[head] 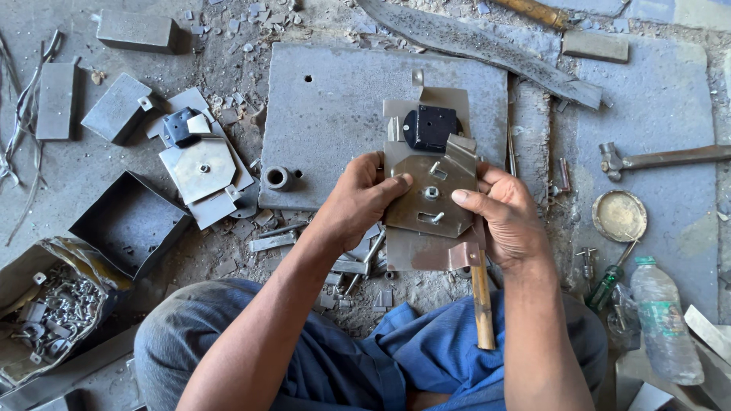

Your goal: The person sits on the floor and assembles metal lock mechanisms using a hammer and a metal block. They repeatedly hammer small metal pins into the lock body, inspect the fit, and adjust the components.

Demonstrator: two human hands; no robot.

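Both my hands hold a flat metal lock assembly (430,199): a grey sheet plate with an octagonal cover, a centre nut and a black block at its top. My left hand (362,196) grips its left edge, thumb on the cover. On the right edge sits my right hand (506,217), thumb pressed on the cover. The assembly hangs above a thick grey steel slab (327,114) on the floor. A wooden handle (482,304) pokes out below the assembly, over my blue-clad lap.
A similar assembly (199,164) lies at left beside metal blocks (118,106) and an open metal box (131,224). A bag of bolts (53,308) sits at lower left. A hammer (659,158), round lid (619,216), screwdriver (603,285) and plastic bottle (664,323) lie at right.
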